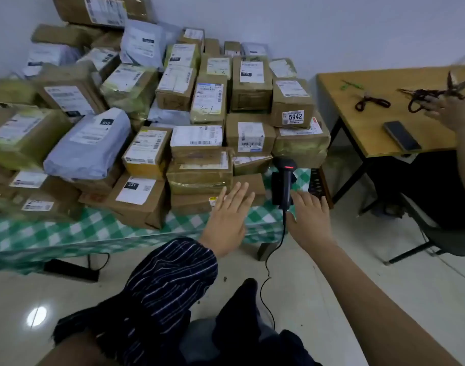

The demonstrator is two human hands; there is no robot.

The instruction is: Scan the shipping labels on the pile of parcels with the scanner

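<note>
Your left hand (227, 223) and right hand (309, 221): open, holding nothing.
Left fingers spread before the parcels (199, 178); right just beside the upright scanner (283, 178) on the checked tablecloth (67, 231).

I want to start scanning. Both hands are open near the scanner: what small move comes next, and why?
Probably close the right hand round the handle of the scanner: it stands upright at the edge of the table, beside that hand, and neither hand holds it. The left hand is open too, empty.
</note>
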